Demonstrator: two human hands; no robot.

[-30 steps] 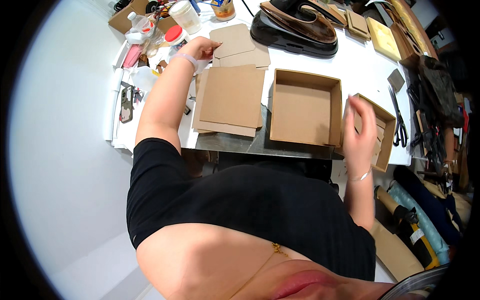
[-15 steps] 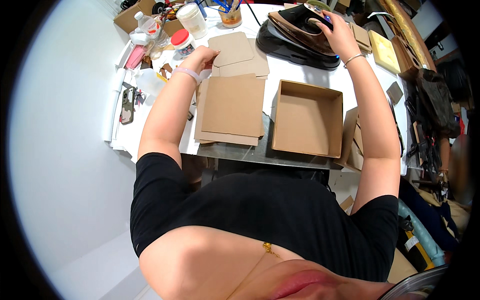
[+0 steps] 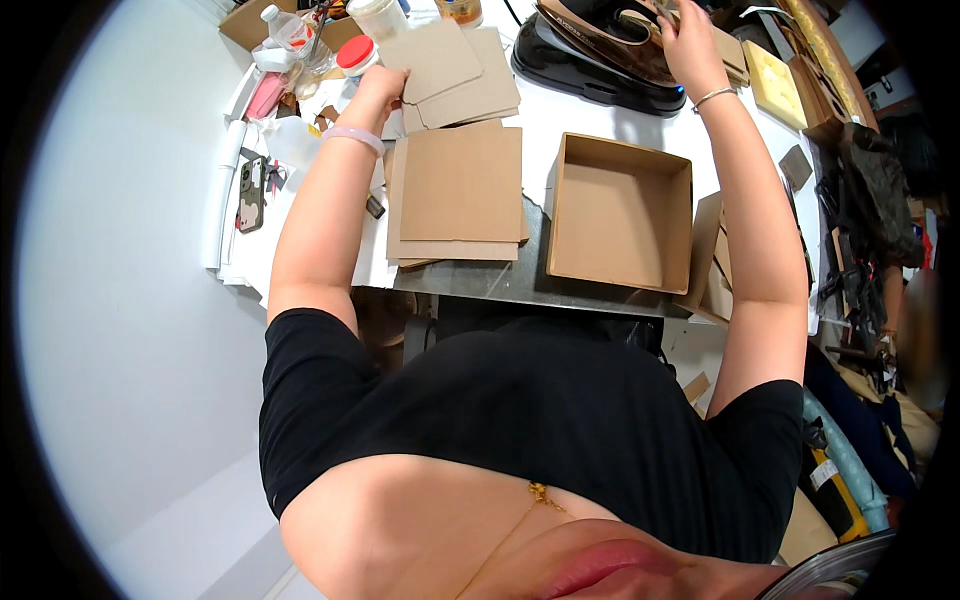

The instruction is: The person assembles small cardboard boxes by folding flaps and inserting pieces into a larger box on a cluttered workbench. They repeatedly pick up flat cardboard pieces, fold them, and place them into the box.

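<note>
My left hand (image 3: 378, 92) pinches the left edge of a grey cardboard sheet (image 3: 432, 60), which overlaps other grey sheets (image 3: 495, 85). Nearer to me lies a stack of brown cardboard sheets (image 3: 462, 185). At the back right a black and bronze steam iron (image 3: 590, 35) rests on its black base (image 3: 570, 85). Beside the rear of its handle is my right hand (image 3: 693, 50). The fingers there are partly cut off by the upper edge, so their grip cannot be made out. A square open cardboard box (image 3: 623, 225) stands right of the brown stack.
A red-lidded jar (image 3: 357, 55), a clear plastic bottle (image 3: 285, 28) and a phone (image 3: 251, 193) are at the left. A yellow block (image 3: 773, 82) lies far right. More cardboard (image 3: 712, 265) leans beside the box, near the table's front edge (image 3: 520, 285).
The view has shifted, so the table sits higher in it. My left hand has drawn the top grey sheet leftward. My right hand has slid back along the iron's handle.
</note>
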